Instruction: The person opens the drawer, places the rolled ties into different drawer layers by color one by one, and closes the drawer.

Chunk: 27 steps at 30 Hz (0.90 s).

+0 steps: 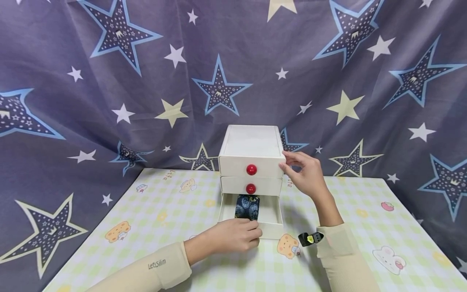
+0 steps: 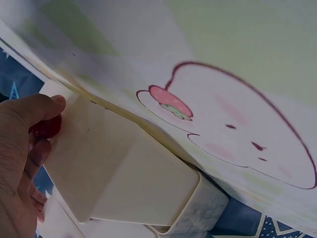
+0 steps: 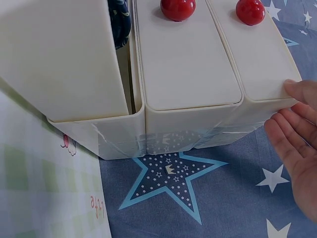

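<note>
A small white drawer cabinet (image 1: 251, 140) stands on the table, its bottom drawer (image 1: 275, 215) pulled out. Inside that drawer lies a dark blue, patterned item (image 1: 247, 207); its kind cannot be made out. My left hand (image 1: 233, 235) is at the drawer's front, and in the left wrist view its thumb and fingers pinch the red knob (image 2: 49, 128). At the cabinet's upper right front corner, my right hand (image 1: 304, 170) grips the edge, thumb on the front and fingers along the side. Two upper drawers, with red knobs (image 1: 251, 169), are closed.
A checked, cartoon-printed cloth (image 1: 153, 227) covers the table. Behind the cabinet hangs a dark curtain (image 1: 204, 142) with stars. A black object with a yellow patch (image 1: 310, 239) shows beside the right sleeve.
</note>
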Motion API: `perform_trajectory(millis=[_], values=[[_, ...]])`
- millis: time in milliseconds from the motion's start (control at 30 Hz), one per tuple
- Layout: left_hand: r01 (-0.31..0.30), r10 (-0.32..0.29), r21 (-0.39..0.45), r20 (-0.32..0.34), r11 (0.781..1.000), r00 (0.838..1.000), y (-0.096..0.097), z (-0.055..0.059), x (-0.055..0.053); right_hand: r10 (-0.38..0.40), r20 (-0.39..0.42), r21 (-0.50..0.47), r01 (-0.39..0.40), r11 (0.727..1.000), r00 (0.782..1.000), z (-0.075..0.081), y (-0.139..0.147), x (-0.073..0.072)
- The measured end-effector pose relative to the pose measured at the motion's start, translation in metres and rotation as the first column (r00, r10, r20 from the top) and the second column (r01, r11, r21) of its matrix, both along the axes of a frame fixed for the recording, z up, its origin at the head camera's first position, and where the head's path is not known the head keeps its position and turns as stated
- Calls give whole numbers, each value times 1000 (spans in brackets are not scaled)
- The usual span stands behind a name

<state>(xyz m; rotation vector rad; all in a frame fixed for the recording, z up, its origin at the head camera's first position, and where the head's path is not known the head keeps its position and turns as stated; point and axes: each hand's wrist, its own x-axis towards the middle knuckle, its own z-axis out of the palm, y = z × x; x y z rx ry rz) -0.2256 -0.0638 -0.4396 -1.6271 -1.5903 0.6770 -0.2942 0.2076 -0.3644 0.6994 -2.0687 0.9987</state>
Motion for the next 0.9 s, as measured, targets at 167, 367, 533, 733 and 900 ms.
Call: perform_trajectory(millis=[167, 367, 533, 733, 900], values=[[-23, 23, -4, -1, 1000, 1000, 0, -1, -3, -2, -3, -1, 2, 1000, 1000, 0, 0, 0], [-40, 40, -7, 6, 999, 999, 1, -2, -6, -1, 8, -1, 1, 1000, 1000, -1, 0, -1], [-42, 42, -1, 18, 999, 999, 2, -1, -7, 1, 5, -3, -1, 1000, 1000, -1, 0, 0], [-38, 38, 7, 22, 999, 999, 4, -2, -10, 4, 6, -7, -4, 1000, 1000, -1, 0, 0], [-52, 52, -1, 33, 999, 998, 4, -1, -10, 5, 8, -7, -5, 1000, 1000, 0, 0, 0]])
